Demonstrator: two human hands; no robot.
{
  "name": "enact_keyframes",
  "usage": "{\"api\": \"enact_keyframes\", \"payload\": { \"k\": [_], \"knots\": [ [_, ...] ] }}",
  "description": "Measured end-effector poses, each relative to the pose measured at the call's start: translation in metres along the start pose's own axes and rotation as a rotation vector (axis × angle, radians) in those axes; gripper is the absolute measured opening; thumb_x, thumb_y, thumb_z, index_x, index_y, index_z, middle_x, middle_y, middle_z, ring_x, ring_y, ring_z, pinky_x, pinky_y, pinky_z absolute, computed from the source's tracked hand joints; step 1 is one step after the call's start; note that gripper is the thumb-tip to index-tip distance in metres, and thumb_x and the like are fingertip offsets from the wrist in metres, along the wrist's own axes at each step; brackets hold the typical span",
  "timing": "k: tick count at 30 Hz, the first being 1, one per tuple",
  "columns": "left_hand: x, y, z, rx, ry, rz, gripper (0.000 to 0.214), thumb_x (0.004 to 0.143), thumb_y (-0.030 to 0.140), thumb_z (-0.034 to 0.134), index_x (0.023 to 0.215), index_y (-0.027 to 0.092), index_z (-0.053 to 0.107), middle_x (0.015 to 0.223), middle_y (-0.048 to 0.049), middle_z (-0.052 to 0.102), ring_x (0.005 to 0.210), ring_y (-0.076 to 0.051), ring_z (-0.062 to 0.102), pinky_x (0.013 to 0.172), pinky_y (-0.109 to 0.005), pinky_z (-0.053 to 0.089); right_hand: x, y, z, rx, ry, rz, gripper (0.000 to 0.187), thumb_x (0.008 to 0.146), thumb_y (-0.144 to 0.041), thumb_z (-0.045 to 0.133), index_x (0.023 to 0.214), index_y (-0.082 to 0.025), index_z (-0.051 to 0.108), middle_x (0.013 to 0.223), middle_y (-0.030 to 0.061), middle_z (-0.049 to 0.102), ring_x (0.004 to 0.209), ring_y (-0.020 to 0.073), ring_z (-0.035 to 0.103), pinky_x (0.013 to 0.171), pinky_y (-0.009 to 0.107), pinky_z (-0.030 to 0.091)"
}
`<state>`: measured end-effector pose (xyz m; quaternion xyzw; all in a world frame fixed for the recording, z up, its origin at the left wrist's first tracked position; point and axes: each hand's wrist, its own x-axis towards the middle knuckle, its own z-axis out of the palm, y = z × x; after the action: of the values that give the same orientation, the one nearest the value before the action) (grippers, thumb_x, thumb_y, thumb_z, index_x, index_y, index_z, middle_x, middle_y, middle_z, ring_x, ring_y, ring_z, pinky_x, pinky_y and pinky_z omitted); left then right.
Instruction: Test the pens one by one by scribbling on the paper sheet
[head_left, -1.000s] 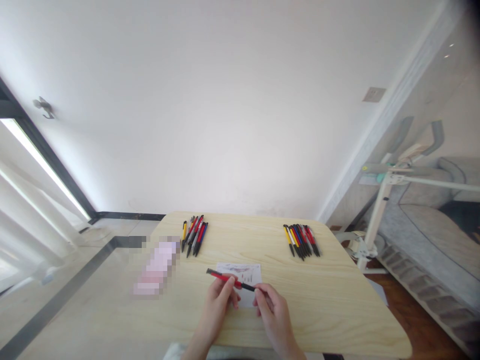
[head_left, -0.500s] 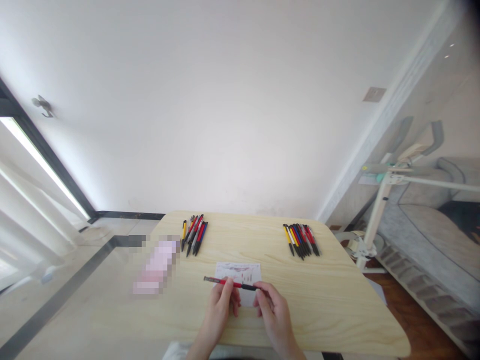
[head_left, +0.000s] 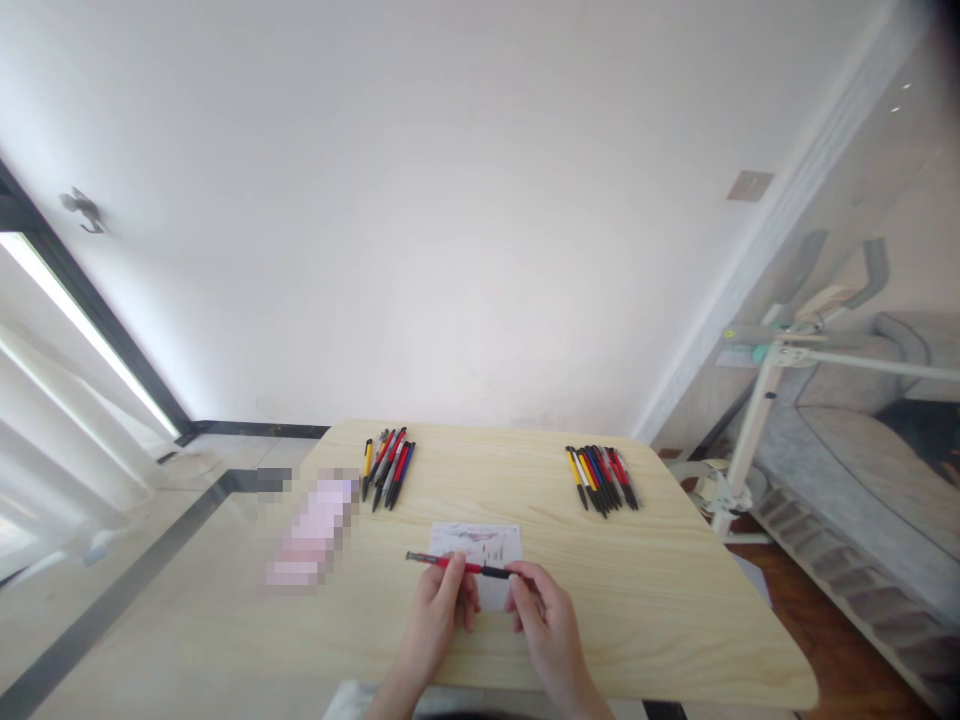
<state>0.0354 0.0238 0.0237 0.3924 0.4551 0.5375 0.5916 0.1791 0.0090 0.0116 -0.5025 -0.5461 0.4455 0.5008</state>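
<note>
Between my two hands a red pen with a black grip [head_left: 471, 567] lies sideways over a sheet of white paper [head_left: 501, 542] that bears reddish and dark scribbles. My left hand [head_left: 444, 594] pinches the red barrel, thumb on top. At the black end, the thumb and fingers of my right hand [head_left: 543, 604] are closed on the grip; the tip is hidden there. Farther off on the left lies a bunch of pens [head_left: 390, 468] in yellow, red, grey and blue. A second bunch of pens [head_left: 602, 480] lies to the right, side by side.
The pale wooden table [head_left: 645, 590] has rounded corners and stands near a white wall [head_left: 480, 220]. A blurred-out pink patch [head_left: 311, 530] is at its left. Beyond the right edge are a white-framed exercise machine [head_left: 757, 420] and a grey sofa [head_left: 847, 430].
Both hands keep the same hold on the pen. The view has shifted very slightly; nothing else has visibly moved.
</note>
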Motion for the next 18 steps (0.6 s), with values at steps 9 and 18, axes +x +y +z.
{"api": "enact_keyframes", "payload": {
  "k": [9,18],
  "knots": [
    [0.0015,-0.0015,-0.0009,-0.029,-0.017,-0.016,0.043,0.078,0.050,0.049,0.054,0.015,0.052,0.044,0.0005,0.053,0.034,-0.008,0.045,0.034,-0.019,0.031,0.0012,-0.0015,-0.0003,-0.024,0.003,0.013,0.035,0.086,-0.045,0.045,0.096,-0.014,0.058,0.060,-0.0002,0.055,0.047,0.0113,0.049,0.043,0.021,0.041],
    [0.0019,-0.0016,-0.0007,-0.012,-0.010,-0.020,0.044,0.078,0.050,0.048,0.054,0.015,0.052,0.044,0.0000,0.055,0.033,-0.008,0.045,0.034,-0.019,0.030,0.0017,-0.0069,-0.0009,-0.039,0.003,-0.020,0.038,0.084,-0.048,0.046,0.093,-0.014,0.061,0.058,0.0005,0.056,0.045,0.0116,0.049,0.044,0.021,0.042]
  ]
}}
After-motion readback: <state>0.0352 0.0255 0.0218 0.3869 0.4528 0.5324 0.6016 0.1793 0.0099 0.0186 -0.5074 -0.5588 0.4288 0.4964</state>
